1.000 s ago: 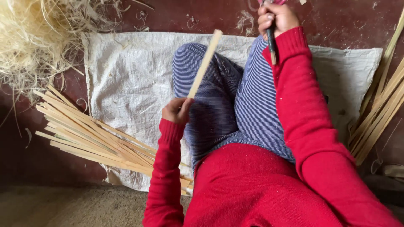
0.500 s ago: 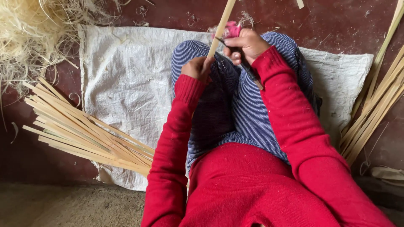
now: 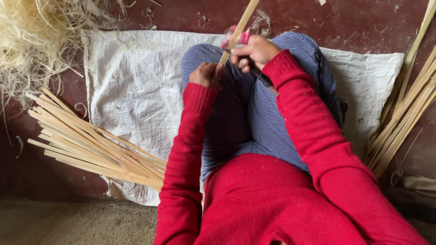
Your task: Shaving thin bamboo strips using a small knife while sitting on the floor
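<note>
My left hand (image 3: 207, 74) grips the near end of a long pale bamboo strip (image 3: 240, 25) that slants up and away past the top edge. My right hand (image 3: 254, 51) holds a dark-handled knife (image 3: 262, 78), with a bit of pink at its far end, pressed against the strip just above the left hand. Both hands work over my knees, which are in blue striped trousers (image 3: 254, 122). My sleeves are red.
A white woven sack (image 3: 131, 90) lies under my legs on the dark red floor. A fan of cut bamboo strips (image 3: 86, 143) lies at the left, another bundle (image 3: 406, 118) at the right. A heap of pale shavings (image 3: 32, 41) fills the upper left.
My right hand came down from high up with the knife and met the strip. My left hand rose from my lap, and the strip now stands steeper.
</note>
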